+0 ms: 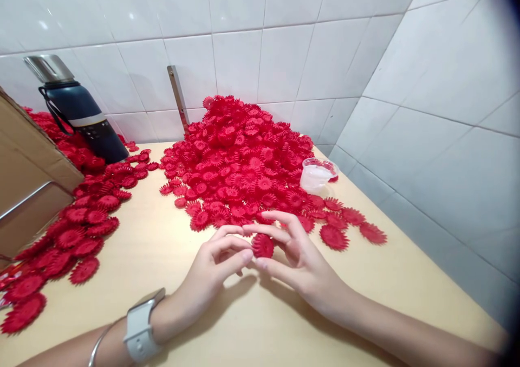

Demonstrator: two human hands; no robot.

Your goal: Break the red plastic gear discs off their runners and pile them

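A small red disc with a toothed, petal-like rim (263, 246) is held between my two hands above the table, close to the front of a large heap of similar red discs (244, 155). My left hand (226, 254) pinches its left edge with thumb and fingers curled. My right hand (298, 256) grips it from the right, thumb below and fingers arched over the top. Part of the disc's edge is hidden behind the fingertips. On my left wrist is a pale watch (142, 326).
A clear plastic cup (319, 174) stands at the heap's right side. More red discs (77, 234) spread along the left, beside a cardboard box (36, 166) and a dark blue flask (87, 112). A metal strip (177, 96) leans against the tiled wall (284, 58) behind.
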